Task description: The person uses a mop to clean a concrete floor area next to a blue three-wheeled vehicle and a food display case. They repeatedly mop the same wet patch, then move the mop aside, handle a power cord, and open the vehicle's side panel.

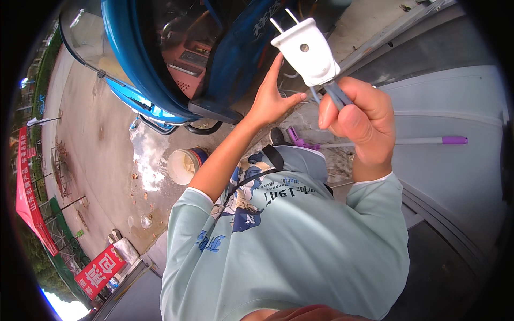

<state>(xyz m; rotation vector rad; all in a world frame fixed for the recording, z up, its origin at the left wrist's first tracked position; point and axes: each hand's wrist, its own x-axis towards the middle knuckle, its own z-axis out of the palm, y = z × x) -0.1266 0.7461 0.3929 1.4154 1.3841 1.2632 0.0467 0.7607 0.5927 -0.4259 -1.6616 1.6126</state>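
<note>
Close in front of me, at the upper middle, is a white two-pin plug (310, 53) with a screw in its face. Its two metal pins point up and to the left. My right hand (367, 120) pinches the grey cord (336, 95) just below the plug body between thumb and fingers. Farther away, to the lower left of the plug, my left hand (272, 101) has its thumb and forefinger spread apart. Nothing shows in its grasp, and its other fingers are hard to see. A thin grey loop of cord passes between the hands, partly hidden by the plug.
A blue vehicle (126, 43) with an open cab stands at the upper left. Below it on the wet ground is a bucket (183, 166). A white pole with a purple end (454, 140) lies to the right, beside a grey panel (455, 101). Red banners (100, 272) hang far left.
</note>
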